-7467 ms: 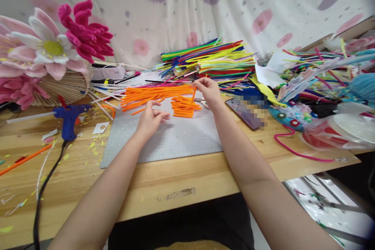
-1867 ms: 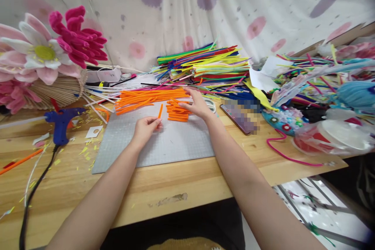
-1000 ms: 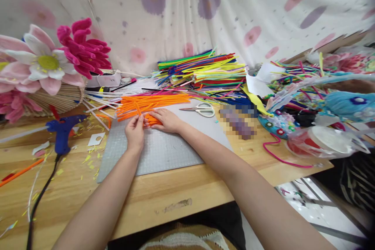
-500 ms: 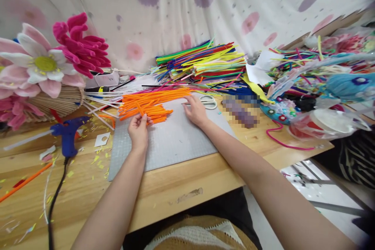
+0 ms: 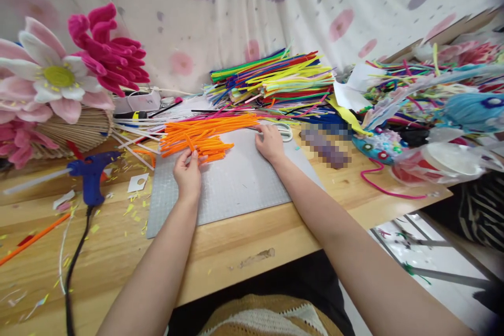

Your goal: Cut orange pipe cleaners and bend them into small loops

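Note:
My left hand [image 5: 187, 170] is closed, thumb and fingertips pinching a short orange pipe cleaner [image 5: 189, 142] at the front of a pile. Many orange pipe cleaners [image 5: 212, 125], long and cut short, lie across the back of a grey cutting mat [image 5: 244, 189]. At the mat's back right, my right hand [image 5: 271, 143] has its bent fingers round the middle of a pair of scissors [image 5: 289, 133] with pale handles. The scissors lie flat, handles to the right, and the hand covers most of their middle.
A blue glue gun [image 5: 92, 178] with a black cord lies at left, among yellow scraps. Behind it stand fuzzy flowers [image 5: 59, 77]. Bundles of coloured pipe cleaners [image 5: 275, 81] fill the back. A plastic tub [image 5: 437, 163] sits at the right edge.
My right hand has slid slightly right along the scissors towards the handles. My left hand stays at the pile with its orange piece. The view has shifted a little.

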### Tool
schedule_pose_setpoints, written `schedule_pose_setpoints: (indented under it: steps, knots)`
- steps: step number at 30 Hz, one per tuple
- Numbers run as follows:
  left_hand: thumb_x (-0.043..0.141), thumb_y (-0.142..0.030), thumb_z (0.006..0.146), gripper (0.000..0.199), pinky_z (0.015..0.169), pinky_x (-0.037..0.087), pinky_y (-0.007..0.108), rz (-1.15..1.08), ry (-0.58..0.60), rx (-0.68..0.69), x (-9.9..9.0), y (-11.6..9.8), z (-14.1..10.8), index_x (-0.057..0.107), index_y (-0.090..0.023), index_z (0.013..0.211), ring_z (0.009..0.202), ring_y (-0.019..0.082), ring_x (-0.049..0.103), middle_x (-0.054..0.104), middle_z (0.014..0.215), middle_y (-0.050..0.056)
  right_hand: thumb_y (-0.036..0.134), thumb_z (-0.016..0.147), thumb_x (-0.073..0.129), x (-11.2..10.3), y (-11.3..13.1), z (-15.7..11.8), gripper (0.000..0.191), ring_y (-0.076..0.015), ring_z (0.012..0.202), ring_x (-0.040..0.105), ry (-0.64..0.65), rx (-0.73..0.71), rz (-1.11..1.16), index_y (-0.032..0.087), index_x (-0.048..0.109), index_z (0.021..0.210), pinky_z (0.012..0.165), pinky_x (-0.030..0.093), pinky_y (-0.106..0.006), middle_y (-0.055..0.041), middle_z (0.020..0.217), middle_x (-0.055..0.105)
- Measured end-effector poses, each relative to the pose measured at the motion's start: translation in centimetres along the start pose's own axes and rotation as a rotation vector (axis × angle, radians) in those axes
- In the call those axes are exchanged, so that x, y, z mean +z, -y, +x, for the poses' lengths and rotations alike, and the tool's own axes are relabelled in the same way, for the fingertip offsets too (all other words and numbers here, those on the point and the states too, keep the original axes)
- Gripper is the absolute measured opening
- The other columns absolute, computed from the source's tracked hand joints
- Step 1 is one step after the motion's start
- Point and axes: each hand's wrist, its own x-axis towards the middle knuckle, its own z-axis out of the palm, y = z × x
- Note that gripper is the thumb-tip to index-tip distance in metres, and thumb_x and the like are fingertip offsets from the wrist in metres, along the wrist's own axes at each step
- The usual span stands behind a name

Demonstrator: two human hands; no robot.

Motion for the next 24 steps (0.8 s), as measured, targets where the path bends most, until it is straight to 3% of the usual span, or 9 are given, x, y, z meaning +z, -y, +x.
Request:
schedule_pose_setpoints:
  steps: [7, 11, 14, 20, 24]
  knots:
    - [0.061, -0.024, 0.067, 0.023, 0.045, 0.045, 0.018, 0.073, 0.016, 0.059, 0.3, 0.6, 0.5, 0.052, -0.017, 0.086, 0.044, 0.005, 0.054, 0.055, 0.077, -0.003, 0.025, 0.084, 0.042, -0.4, 0.0, -0.1, 0.025, -0.0240, 0.087, 0.048, -0.015, -0.080, 0.030, 0.015, 0.060, 0.097, 0.081, 0.035, -0.037, -0.0101, 0.087, 0.061]
    - [0.056, -0.018, 0.066, 0.017, 0.042, 0.040, 0.018, 0.140, 0.070, 0.076, 0.7, 0.9, 0.7, 0.047, -0.018, 0.080, 0.042, 0.004, 0.050, 0.050, 0.072, -0.005, 0.024, 0.083, 0.043, -0.5, 0.3, -0.3, 0.022, -0.0239, 0.087, 0.050, -0.004, -0.128, 0.064, 0.015, 0.061, 0.093, 0.081, 0.036, -0.037, -0.0104, 0.088, 0.061]
    - [0.055, -0.018, 0.066, 0.014, 0.043, 0.040, 0.019, 0.195, 0.114, 0.101, 0.8, 1.0, 0.6, 0.047, -0.018, 0.077, 0.046, 0.005, 0.050, 0.050, 0.071, -0.004, 0.024, 0.084, 0.043, -0.7, 2.0, -0.5, 0.021, -0.0226, 0.089, 0.051, 0.029, -0.203, 0.140, 0.017, 0.061, 0.093, 0.080, 0.037, -0.036, -0.0102, 0.091, 0.061]
    - [0.057, -0.024, 0.067, 0.015, 0.048, 0.045, 0.022, 0.228, 0.192, 0.095, 0.2, 0.7, 0.1, 0.051, -0.018, 0.078, 0.049, 0.007, 0.052, 0.053, 0.074, -0.002, 0.028, 0.082, 0.050, -0.3, 7.5, -0.6, 0.024, -0.0218, 0.093, 0.050, 0.212, -0.489, 0.228, 0.017, 0.059, 0.101, 0.080, 0.038, -0.034, -0.0103, 0.100, 0.059]
    - [0.058, -0.027, 0.066, 0.018, 0.049, 0.046, 0.022, 0.281, 0.234, 0.108, -0.1, 0.7, -0.2, 0.055, -0.017, 0.080, 0.050, 0.007, 0.053, 0.057, 0.078, 0.000, 0.023, 0.084, 0.045, 0.3, 8.0, -0.8, 0.019, -0.0207, 0.086, 0.052, 0.259, -0.453, 0.232, 0.018, 0.061, 0.093, 0.076, 0.038, -0.033, -0.0092, 0.092, 0.061]
